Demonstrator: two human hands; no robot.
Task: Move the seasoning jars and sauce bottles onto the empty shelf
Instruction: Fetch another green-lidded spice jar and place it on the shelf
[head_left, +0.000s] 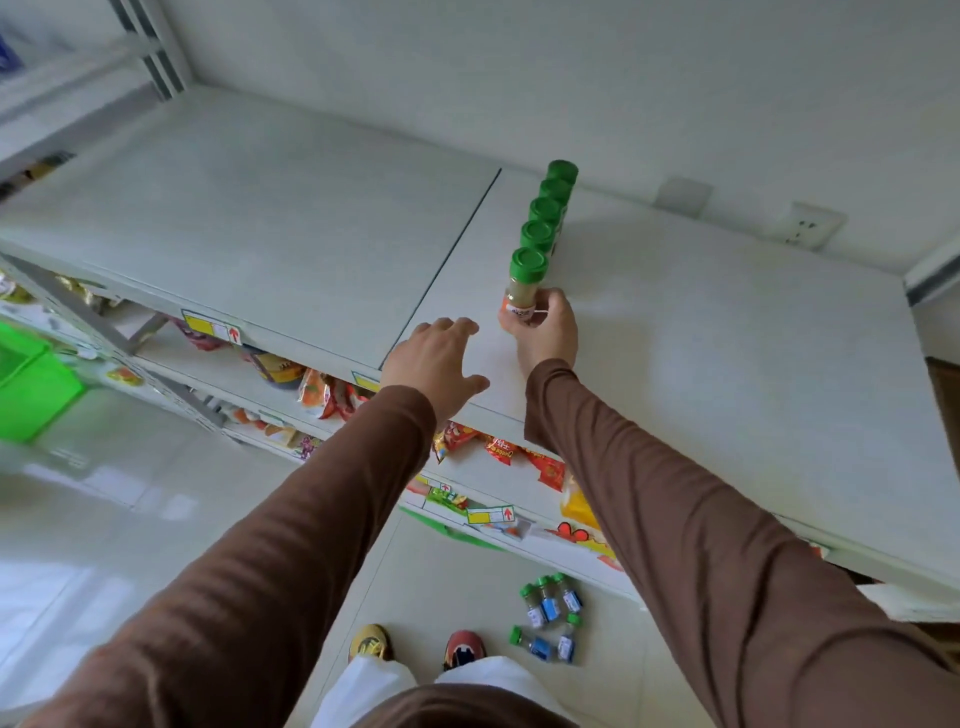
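Observation:
A row of several green-capped seasoning jars (549, 208) stands on the white top shelf (727, 332), running from the wall toward the front edge. My right hand (545, 327) grips the nearest jar (525, 283) around its lower body, with the jar upright at the front end of the row. My left hand (439, 358) hovers over the shelf's front edge just left of it, fingers spread and holding nothing. Several more green-capped jars with blue labels (550, 616) lie and stand on the floor near my feet.
Lower shelves (483, 467) hold colourful snack packets. A green basket (31, 384) sits at the far left on the floor. A seam (452, 260) splits the top shelf into two panels. A wall socket (810, 223) is on the back wall.

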